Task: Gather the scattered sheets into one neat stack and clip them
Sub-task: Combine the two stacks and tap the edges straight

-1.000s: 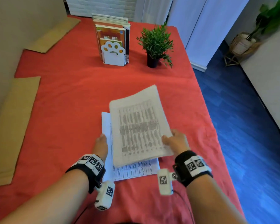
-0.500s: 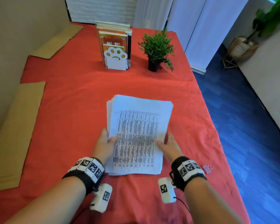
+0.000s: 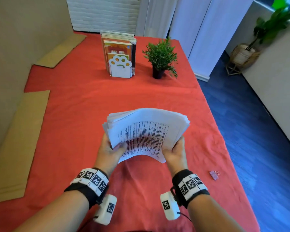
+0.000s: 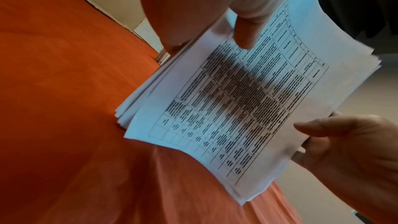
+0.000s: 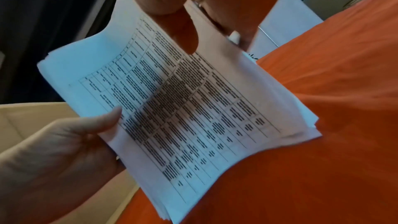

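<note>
A loose stack of white printed sheets (image 3: 146,133) is lifted off the red table, bowed upward, its edges fanned and uneven. My left hand (image 3: 110,150) grips the stack's left edge, thumb on the top sheet (image 4: 243,38). My right hand (image 3: 176,152) grips the right edge, thumb on top (image 5: 185,33), fingers underneath. The top sheet (image 4: 232,108) carries a dense printed table. A small pink binder clip (image 3: 214,175) lies on the cloth to the right of my right wrist, apart from both hands.
The red tablecloth (image 3: 70,131) covers the table; its right edge drops to a blue floor. At the back stand a paw-shaped bookend with books (image 3: 120,55) and a small potted plant (image 3: 160,57). Cardboard sheets (image 3: 15,144) lie along the left side.
The sheets, earlier flat on the table and being gathered into one pile, are now lifted off the cloth, gripped at both sides and bowed.
</note>
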`<state>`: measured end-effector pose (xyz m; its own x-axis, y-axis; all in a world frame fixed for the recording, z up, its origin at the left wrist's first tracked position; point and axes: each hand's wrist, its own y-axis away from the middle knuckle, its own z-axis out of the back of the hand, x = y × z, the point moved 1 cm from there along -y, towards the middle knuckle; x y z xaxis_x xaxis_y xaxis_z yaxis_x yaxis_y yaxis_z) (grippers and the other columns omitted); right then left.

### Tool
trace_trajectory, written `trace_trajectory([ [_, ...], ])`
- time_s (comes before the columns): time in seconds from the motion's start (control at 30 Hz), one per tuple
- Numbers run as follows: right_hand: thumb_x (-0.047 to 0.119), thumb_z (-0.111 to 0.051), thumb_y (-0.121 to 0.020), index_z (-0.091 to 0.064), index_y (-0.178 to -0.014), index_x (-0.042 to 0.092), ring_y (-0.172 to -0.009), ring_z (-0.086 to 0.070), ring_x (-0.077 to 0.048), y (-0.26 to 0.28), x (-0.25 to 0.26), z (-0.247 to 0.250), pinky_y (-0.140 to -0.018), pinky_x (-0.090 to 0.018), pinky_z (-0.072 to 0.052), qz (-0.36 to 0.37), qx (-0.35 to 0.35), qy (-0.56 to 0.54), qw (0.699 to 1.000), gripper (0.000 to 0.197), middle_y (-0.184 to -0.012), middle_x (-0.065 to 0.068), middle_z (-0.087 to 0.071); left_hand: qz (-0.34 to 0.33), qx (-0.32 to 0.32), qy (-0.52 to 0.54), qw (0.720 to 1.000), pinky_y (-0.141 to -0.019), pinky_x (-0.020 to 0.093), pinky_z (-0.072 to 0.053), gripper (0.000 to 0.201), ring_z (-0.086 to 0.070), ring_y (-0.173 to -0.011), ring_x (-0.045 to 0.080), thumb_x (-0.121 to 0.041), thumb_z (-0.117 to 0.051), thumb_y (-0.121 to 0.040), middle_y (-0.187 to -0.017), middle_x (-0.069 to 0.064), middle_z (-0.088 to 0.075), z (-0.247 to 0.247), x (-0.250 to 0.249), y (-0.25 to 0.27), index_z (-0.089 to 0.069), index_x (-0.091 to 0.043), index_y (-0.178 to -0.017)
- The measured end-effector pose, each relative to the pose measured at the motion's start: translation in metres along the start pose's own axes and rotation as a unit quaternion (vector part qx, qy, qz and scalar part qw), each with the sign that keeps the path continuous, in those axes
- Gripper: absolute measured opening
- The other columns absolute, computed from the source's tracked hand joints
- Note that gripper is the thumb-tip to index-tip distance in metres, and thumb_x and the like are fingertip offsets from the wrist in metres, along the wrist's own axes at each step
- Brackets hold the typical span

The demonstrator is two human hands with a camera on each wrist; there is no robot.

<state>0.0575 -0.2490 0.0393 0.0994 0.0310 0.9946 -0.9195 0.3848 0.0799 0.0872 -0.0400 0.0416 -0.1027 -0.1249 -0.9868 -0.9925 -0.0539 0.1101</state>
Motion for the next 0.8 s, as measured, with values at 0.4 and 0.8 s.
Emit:
trace_trajectory([
  [0.4, -0.032, -0.039, -0.069, -0.056, -0.096, 0.022, -0.067, -0.066, -0.004, -0.003, 0.014, -0.007, -0.065, -0.029, -0.054, -0.049, -0.026, -0.145, 0.988, 0.063, -0.072, 0.011, -0.071, -0.047, -0.033, 0.049, 0.997, -0.086, 0.029, -0.053, 0.066, -0.065, -0.101, 0.020, 0.009, -0.079, -0.063, -0.112, 0.007, -0.065, -0.005, -0.025, -0.005, -0.050, -0.037, -0.101],
  [0.8, -0.029, -0.048, -0.075, -0.062, -0.092, 0.011, -0.068, -0.069, -0.010, -0.004, 0.014, -0.004, -0.067, -0.028, -0.057, -0.072, 0.004, -0.146, 0.987, 0.046, -0.070, 0.002, -0.074, -0.207, -0.170, -0.007, 0.963, -0.069, 0.006, -0.037, 0.024, -0.048, -0.070, -0.010, -0.040, -0.049, -0.083, -0.083, -0.012, -0.049, -0.022, -0.073, 0.002, -0.049, -0.020, -0.096],
])
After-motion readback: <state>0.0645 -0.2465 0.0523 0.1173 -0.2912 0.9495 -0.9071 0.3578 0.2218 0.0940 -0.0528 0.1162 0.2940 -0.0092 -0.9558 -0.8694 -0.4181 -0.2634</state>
